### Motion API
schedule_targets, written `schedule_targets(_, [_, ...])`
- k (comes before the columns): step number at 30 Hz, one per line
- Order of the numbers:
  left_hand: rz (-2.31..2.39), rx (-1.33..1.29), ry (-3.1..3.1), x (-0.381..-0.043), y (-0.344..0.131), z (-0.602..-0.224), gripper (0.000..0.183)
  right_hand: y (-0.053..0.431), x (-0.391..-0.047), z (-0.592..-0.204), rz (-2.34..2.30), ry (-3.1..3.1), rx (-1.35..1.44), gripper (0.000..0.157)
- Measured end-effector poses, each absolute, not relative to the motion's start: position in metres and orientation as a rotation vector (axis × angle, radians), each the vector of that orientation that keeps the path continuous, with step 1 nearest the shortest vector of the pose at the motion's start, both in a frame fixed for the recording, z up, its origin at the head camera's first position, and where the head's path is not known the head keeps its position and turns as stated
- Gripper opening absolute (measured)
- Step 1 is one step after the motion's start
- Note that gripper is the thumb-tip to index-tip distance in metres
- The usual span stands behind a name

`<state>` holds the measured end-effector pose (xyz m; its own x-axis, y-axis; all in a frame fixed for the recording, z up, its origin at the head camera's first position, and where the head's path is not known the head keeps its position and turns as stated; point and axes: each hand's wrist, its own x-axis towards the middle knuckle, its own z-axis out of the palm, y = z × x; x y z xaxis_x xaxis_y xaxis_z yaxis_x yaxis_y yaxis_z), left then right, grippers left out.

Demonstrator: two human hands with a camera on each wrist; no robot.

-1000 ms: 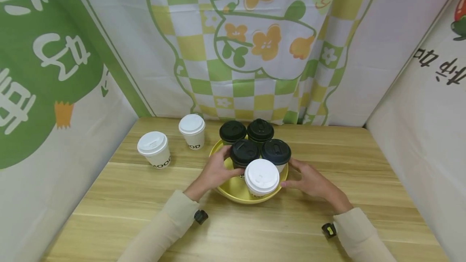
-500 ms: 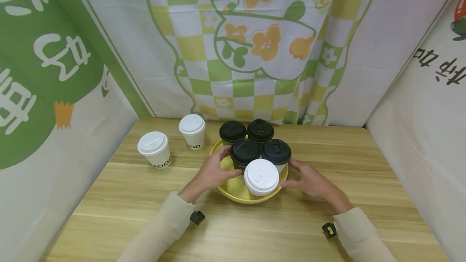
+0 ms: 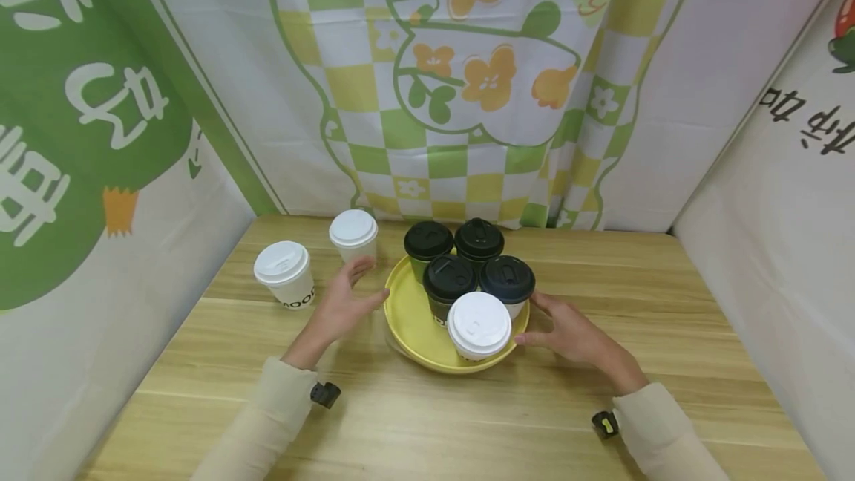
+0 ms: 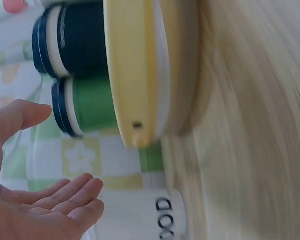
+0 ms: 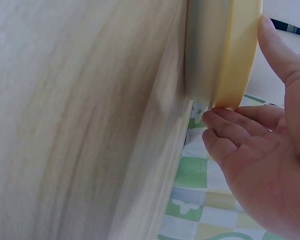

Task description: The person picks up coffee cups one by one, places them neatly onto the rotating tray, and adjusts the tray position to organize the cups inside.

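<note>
A round yellow tray [image 3: 409, 321] on the table bears several black-lidded paper cups [image 3: 450, 279] and one white-lidded cup [image 3: 478, 326] at its front. My left hand [image 3: 337, 306] is off the tray's left side, fingers spread and holding nothing, its fingertips overlapping the lower part of a white cup [image 3: 353, 229]. In the left wrist view, a green cup [image 4: 95, 102] stands on the tray beyond the thumb. At the tray's right edge rests my right hand [image 3: 571, 329]; the right wrist view shows its thumb and loosely extended fingers at the yellow rim [image 5: 237, 55].
Another white cup [image 3: 283, 273] with dark lettering stands at the table's left. A patterned curtain [image 3: 461, 169] hangs along the back edge of the wooden table [image 3: 508, 421]. Printed cloth walls close in both sides.
My left hand has come away from the black-lidded cup at the tray's left and moved left toward the rear white cup. The right hand and the cups on the tray have stayed put.
</note>
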<state>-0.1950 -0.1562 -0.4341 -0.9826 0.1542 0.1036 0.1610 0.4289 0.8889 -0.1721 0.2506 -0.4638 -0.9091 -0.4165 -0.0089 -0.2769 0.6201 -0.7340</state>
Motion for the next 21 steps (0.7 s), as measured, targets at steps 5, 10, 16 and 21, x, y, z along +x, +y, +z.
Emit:
schedule_targets(5, [-1.602,-0.162,-2.71,-0.202,-0.173,-0.439,0.079,0.251,-0.17,-0.462,-1.149,2.684,-0.604,0.098])
schedule_targets(10, [-1.564,-0.048,-2.788,-0.207,-0.183,-0.445,0.089,0.251,-0.17,-0.463,-1.124,2.707,-0.622,0.097])
schedule_targets(16, [-1.567,0.023,-2.79,-0.218,-0.187,-0.452,0.097,0.251,-0.171,-0.465,-1.129,2.694,-0.608,0.099])
schedule_targets(21, [-1.556,0.11,-2.73,-0.23,-0.184,-0.457,0.101,0.251,-0.172,-0.466,-1.135,2.688,-0.607,0.101])
